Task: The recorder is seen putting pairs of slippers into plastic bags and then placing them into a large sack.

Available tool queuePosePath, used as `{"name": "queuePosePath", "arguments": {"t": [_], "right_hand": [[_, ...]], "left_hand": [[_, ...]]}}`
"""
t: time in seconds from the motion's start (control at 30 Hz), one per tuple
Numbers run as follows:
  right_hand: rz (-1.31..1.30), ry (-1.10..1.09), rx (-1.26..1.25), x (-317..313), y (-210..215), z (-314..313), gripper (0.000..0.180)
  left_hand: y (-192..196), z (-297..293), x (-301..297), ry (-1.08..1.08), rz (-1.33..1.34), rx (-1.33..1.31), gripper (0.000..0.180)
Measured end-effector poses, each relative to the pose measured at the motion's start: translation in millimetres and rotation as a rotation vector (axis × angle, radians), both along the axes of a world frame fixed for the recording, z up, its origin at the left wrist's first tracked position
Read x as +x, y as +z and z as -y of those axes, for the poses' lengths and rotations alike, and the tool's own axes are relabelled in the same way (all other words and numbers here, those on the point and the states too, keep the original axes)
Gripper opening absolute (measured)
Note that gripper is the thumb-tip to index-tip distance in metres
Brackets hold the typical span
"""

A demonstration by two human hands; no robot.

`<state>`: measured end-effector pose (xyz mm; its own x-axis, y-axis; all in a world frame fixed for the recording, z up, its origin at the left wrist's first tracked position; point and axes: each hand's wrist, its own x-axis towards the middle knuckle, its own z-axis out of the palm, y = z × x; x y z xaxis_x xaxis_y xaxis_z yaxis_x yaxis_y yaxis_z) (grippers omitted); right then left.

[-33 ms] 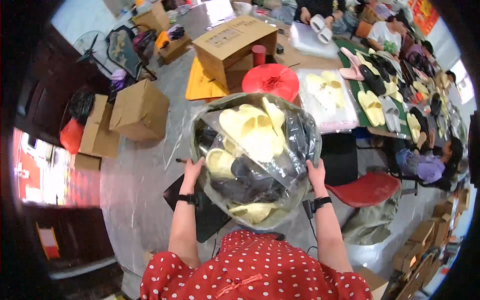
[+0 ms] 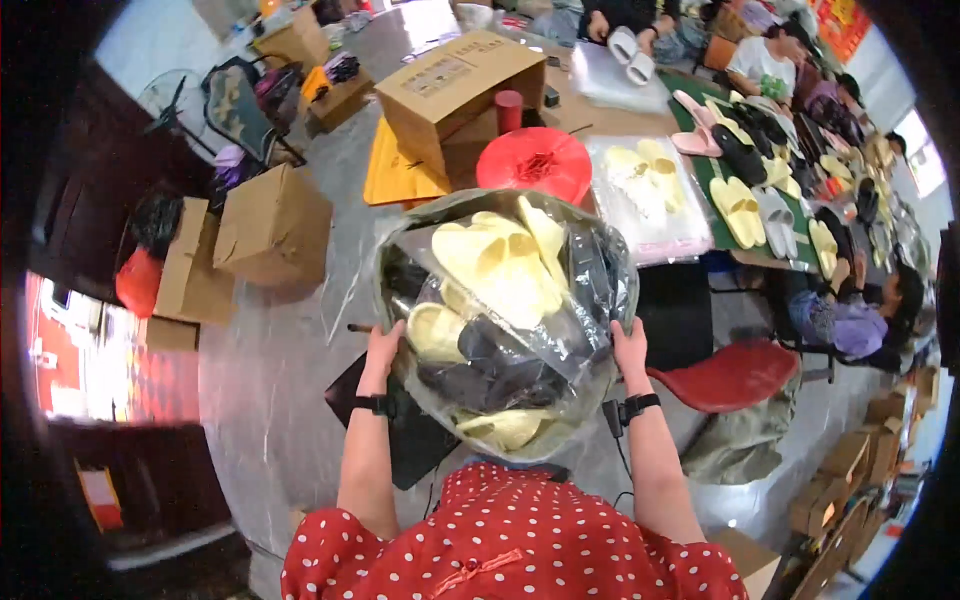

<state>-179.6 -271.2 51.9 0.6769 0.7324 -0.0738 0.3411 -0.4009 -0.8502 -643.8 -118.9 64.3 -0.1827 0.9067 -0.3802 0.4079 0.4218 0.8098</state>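
A wide grey-green sack (image 2: 592, 408) stands open in front of the person's body, on the near side of the tabletop (image 2: 578, 122), with its mouth turned up. The left hand (image 2: 384, 345) holds its left side and the right hand (image 2: 629, 345) its right, set wide apart at about the same level; the thumbs show, but most of the fingers are hidden against the sack. Inside lie pale yellow slippers (image 2: 490, 262) and dark slippers (image 2: 500, 378), jumbled together and partly covered by clear plastic (image 2: 565, 345). Whether the bottom hangs free or rests on something cannot be told. The step in hand looks like steadying or carrying the filled sack. Any move from here calls for an even lift on both sides, the mouth kept upright so the loose slippers do not spill, and care around the red seat (image 2: 735, 378) to the right and the cardboard box (image 2: 445, 85) on the tabletop.
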Motion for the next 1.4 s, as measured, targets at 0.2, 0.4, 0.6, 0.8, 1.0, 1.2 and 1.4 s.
{"name": "queuePosePath", "arguments": {"t": [0.2, 0.4, 0.6, 0.8, 1.0, 1.2, 1.4], "right_hand": [[-0.236, -0.107, 0.134, -6, 17, 4, 0.041], [-0.470, -0.145, 0.188, -32, 36, 60, 0.049], [-0.737, -0.184, 0.307, -81, 105, 133, 0.035], [-0.719, 0.043, 0.379, -113, 145, 234, 0.022], [-0.687, -0.051, 0.363, -131, 167, 310, 0.023], [-0.540, -0.352, 0.390, -179, 148, 352, 0.043], [-0.578, -0.934, 0.361, -216, 164, 365, 0.065]], "left_hand": [[2, 17, 23, 0.131, 0.219, 0.132, 0.041], [44, 48, 23, 0.279, 0.205, 0.021, 0.058], [84, 86, -8, 0.255, 0.191, 0.065, 0.063], [125, 128, -2, -0.050, 0.095, 0.177, 0.045], [96, 127, 11, -0.330, 0.296, 0.148, 0.040], [129, 135, 67, -0.716, 0.094, -0.104, 0.027], [120, 97, 94, -0.936, 0.132, -0.275, 0.040]]}}
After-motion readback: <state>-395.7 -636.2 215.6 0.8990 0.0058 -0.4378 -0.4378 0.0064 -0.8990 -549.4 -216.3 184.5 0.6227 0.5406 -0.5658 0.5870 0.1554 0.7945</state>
